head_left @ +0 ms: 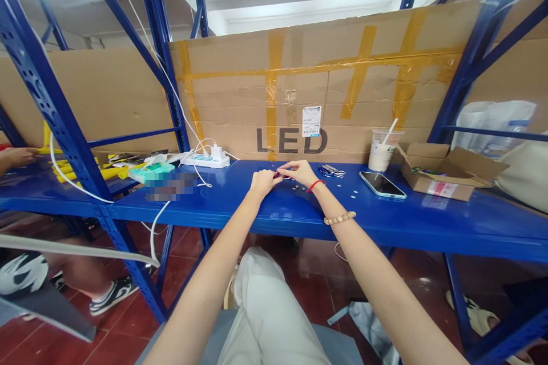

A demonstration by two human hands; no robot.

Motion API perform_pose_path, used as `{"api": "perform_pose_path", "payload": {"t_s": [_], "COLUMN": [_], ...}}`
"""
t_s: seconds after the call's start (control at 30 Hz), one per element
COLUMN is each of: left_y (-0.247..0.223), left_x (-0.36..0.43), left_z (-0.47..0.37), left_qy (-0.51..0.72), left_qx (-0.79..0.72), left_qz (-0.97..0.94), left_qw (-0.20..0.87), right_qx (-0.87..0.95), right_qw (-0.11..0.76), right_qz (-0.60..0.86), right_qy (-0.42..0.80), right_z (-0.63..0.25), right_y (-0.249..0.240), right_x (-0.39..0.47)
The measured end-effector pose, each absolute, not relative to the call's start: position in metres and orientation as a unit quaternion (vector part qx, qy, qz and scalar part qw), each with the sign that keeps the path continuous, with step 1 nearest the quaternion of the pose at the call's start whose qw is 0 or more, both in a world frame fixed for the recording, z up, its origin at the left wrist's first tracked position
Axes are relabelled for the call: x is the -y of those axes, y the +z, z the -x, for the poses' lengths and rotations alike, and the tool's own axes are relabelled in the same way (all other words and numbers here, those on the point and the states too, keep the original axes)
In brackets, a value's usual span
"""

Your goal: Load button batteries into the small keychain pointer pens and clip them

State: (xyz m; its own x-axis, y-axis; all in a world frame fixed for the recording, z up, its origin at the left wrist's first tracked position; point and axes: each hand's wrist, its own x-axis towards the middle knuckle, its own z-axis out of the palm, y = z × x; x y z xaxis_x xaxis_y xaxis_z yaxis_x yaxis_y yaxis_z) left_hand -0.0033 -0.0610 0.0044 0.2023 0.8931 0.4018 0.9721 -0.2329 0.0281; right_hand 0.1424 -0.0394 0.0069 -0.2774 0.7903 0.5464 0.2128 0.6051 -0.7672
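Over the blue table, my left hand (263, 183) is closed round a small dark red object (277, 174), mostly hidden by the fingers. My right hand (300, 173) meets it from the right, thumb and forefinger pinched at the object's end; what sits in that pinch is too small to make out. Just below the right hand lie several tiny dark and metallic pieces (298, 187). Beyond its wrist, a small cluster of metal tools with some blue (331, 171) rests on the table.
To the right are a phone (382, 185), a cup with a straw (381, 151) and an open cardboard box (449, 174). A white power strip (205, 159) and a teal packet (152, 172) lie left. A cardboard wall (240, 102) closes the back; another person's hand (19, 157) shows far left.
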Motion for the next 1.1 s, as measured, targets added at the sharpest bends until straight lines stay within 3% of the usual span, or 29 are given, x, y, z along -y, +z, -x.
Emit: {"api": "perform_pose_path", "payload": {"t_s": [0.43,0.57,0.67,0.87,1.1], "left_y": [0.006,0.004,0.002,-0.003,-0.01], "left_x": [0.061,0.06,0.059,0.051,0.041], "left_z": [0.005,0.004,0.003,0.004,0.007], "left_qy": [-0.183,-0.234,-0.252,-0.288,-0.307], "left_qx": [0.616,0.605,0.604,0.608,0.601], "left_qz": [0.76,0.755,0.749,0.723,0.722], "left_qw": [0.097,0.095,0.104,0.16,0.15], "right_qx": [0.783,0.717,0.672,0.61,0.67], "right_qw": [0.48,0.54,0.559,0.45,0.326], "right_qz": [0.304,0.355,0.447,0.646,0.665], "right_qy": [0.254,0.261,0.191,0.087,0.057], "right_z": [-0.143,-0.144,-0.149,-0.159,-0.162], "right_y": [0.004,0.008,0.007,0.001,-0.004], "right_x": [0.032,0.032,0.031,0.029,0.024]}}
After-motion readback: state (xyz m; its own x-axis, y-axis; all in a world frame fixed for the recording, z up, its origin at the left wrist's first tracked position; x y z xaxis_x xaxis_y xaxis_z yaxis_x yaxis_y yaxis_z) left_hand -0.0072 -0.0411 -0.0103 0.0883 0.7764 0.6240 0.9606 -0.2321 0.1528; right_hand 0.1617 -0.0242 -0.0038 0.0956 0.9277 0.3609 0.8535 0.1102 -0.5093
